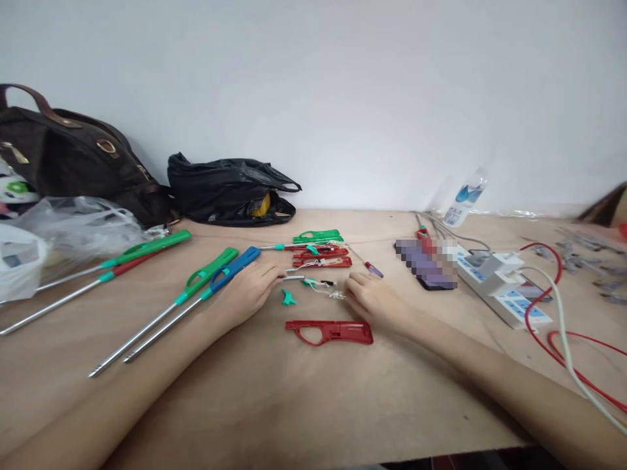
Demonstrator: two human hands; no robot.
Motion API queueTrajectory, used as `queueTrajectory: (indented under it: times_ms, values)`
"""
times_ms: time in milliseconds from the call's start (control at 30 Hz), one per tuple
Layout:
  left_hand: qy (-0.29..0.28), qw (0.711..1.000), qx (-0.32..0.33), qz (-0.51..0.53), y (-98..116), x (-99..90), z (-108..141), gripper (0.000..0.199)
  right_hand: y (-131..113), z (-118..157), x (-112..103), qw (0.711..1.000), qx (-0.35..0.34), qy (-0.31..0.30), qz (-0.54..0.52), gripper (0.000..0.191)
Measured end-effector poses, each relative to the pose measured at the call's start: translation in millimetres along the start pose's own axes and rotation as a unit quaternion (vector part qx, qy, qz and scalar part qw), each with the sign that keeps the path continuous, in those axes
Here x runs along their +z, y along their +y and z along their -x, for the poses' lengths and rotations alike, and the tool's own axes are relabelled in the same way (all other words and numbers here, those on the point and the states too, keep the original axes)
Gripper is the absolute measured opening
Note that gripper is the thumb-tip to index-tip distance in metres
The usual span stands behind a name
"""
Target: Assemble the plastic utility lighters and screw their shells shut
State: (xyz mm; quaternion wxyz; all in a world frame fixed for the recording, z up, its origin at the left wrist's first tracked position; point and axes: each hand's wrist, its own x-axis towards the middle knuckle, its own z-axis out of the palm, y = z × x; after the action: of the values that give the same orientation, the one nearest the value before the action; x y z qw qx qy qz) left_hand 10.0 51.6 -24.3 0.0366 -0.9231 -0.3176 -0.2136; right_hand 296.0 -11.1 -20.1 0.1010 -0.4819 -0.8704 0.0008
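Observation:
My left hand [252, 287] is closed, its fingertips on the end of a short-looking metal tube [294, 278]; the rest of the tube is hidden behind the hand. My right hand [372, 297] has its fingers curled together beside a small clear part [337, 296] with a white wire; what its fingertips pinch is hidden. A teal trigger [289, 297] lies between the hands. Nearer to me is a red lighter handle shell [337, 331], inner side up. Beyond are more red shells [328, 261] with wires, a green shell [318, 235], and a small screwdriver [374, 269].
Assembled long lighters, blue [235, 267] and green [213, 269], lie left, with two more behind. At the back stand a black plastic bag [230, 189] and a dark handbag [83, 156]. On the right are a phone [431, 267], power strip [514, 303], cables and a bottle [465, 199].

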Motion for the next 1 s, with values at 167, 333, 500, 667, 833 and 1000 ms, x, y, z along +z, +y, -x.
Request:
queueTrajectory:
  times_ms: [167, 333, 500, 667, 833, 1000]
  values:
    - [0.058, 0.998, -0.014, 0.03, 13.7, -10.4, -0.1, 0.031, 5.2, 6.1, -14.0, 0.993, 0.031, 0.041, -0.104, 0.015]
    - [0.047, 0.995, -0.047, 0.078, 26.1, -30.1, -1.3, 0.031, 4.2, 12.4, -33.3, 0.968, 0.016, 0.087, -0.236, 0.018]
    - [-0.009, 0.993, -0.063, 0.1, 31.3, -42.3, -3.1, 0.03, 1.7, 15.0, -40.4, 0.964, 0.026, 0.069, -0.257, 0.016]
    - [-0.058, 0.989, -0.056, 0.121, 32.4, -45.8, -3.2, 0.029, -0.2, 16.6, -40.0, 0.968, 0.025, 0.088, -0.232, 0.011]
    - [-0.094, 0.983, -0.064, 0.141, 32.4, -52.7, -4.2, 0.028, -4.9, 19.9, -39.3, 0.972, 0.038, 0.084, -0.215, 0.007]
    - [-0.115, 0.978, -0.057, 0.165, 32.2, -59.0, -4.8, 0.027, -9.1, 23.7, -36.5, 0.975, 0.032, 0.08, -0.203, 0.007]
